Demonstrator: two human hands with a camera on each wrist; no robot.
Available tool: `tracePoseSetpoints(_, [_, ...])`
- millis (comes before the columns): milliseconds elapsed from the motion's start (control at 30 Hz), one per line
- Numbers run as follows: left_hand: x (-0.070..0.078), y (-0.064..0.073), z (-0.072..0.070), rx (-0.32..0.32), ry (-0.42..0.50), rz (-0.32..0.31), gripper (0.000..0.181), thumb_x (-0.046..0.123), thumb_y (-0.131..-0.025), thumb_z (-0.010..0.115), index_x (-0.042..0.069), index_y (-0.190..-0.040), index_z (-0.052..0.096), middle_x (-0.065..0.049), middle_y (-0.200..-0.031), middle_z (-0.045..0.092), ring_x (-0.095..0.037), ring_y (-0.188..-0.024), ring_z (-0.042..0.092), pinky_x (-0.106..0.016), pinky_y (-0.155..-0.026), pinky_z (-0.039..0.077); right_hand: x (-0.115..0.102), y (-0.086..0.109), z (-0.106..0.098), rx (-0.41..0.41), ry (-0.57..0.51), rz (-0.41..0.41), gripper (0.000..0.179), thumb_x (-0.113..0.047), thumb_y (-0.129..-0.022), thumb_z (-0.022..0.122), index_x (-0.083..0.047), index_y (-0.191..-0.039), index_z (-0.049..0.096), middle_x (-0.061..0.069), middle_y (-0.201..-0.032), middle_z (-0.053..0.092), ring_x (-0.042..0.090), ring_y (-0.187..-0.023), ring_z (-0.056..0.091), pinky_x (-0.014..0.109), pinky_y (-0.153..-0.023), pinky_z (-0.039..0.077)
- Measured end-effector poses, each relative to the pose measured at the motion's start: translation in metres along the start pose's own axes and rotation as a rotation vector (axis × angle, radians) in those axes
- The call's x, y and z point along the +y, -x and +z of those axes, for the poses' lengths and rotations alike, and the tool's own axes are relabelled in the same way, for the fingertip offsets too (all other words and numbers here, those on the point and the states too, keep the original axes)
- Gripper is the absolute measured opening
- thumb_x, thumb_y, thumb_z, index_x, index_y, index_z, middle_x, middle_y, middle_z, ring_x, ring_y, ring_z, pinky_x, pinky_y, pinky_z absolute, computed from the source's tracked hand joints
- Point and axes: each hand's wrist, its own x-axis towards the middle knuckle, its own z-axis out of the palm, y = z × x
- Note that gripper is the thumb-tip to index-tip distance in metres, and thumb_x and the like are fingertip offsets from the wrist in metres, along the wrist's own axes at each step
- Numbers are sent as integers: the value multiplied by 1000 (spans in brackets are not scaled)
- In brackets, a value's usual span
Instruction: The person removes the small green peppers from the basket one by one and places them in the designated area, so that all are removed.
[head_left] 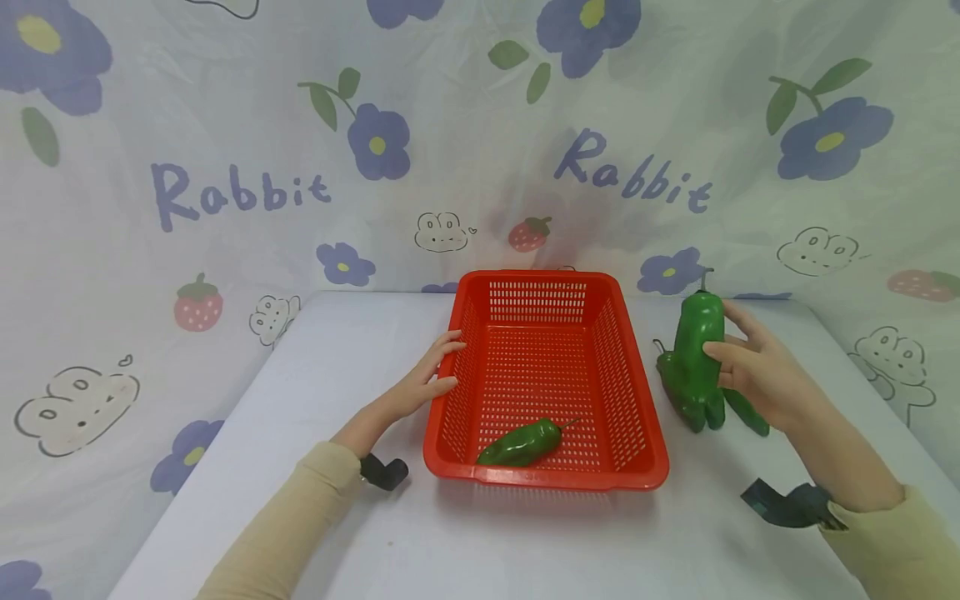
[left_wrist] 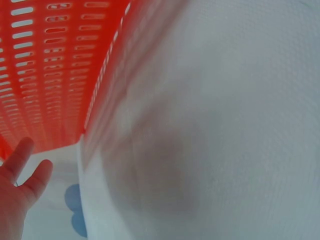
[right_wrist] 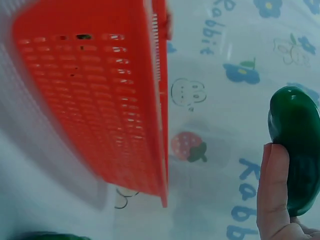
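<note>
A red plastic basket (head_left: 546,478) with slotted walls stands mid-table, and one green pepper (head_left: 522,442) lies inside near its front wall. At the basket's left rim, my left hand (head_left: 420,379) touches the edge with fingers extended; the left wrist view shows its spread fingers (left_wrist: 36,181) beside the slotted wall. To the right of the basket, my right hand (head_left: 761,367) holds a large green pepper (head_left: 699,337) upright between thumb and fingers, stem up. The right wrist view shows that pepper (right_wrist: 296,150) too. Behind and below it are more green peppers (head_left: 746,412), partly hidden.
A white cloth covers the table (head_left: 360,333). Behind it hangs a white curtain (head_left: 450,150) printed with flowers, rabbits and lettering. Dark wrist cameras (head_left: 791,504) are strapped at both cuffs.
</note>
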Motion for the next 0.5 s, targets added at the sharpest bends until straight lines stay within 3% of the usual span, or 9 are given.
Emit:
tracePoseSetpoints(267, [1, 0, 0, 2, -11, -19, 55, 3, -87, 44, -9, -136, 24, -19, -150, 4, -40, -134, 14, -57, -97, 36, 16, 14, -12, 63, 147, 73, 75, -17, -94, 49, -13, -147, -4, -11, -108, 49, 5, -87, 62, 23, -73, 52])
tracePoseSetpoints(433, [0, 0, -1, 1, -8, -26, 55, 3, -86, 44, -9, -136, 24, -19, -150, 4, -40, -134, 14, -56, -97, 36, 24, 22, -13, 71, 259, 87, 74, -20, -94, 48, -12, -147, -3, 23, -132, 37, 4, -88, 61, 24, -73, 51])
tracePoseSetpoints(500, [0, 1, -1, 0, -8, -28, 55, 3, -86, 44, -8, -137, 24, -19, -150, 4, -40, -134, 14, -56, -97, 36, 26, 25, -13, 76, 310, 101, 74, -21, -94, 48, -12, -147, -3, 34, -139, 26, 4, -87, 61, 32, -78, 50])
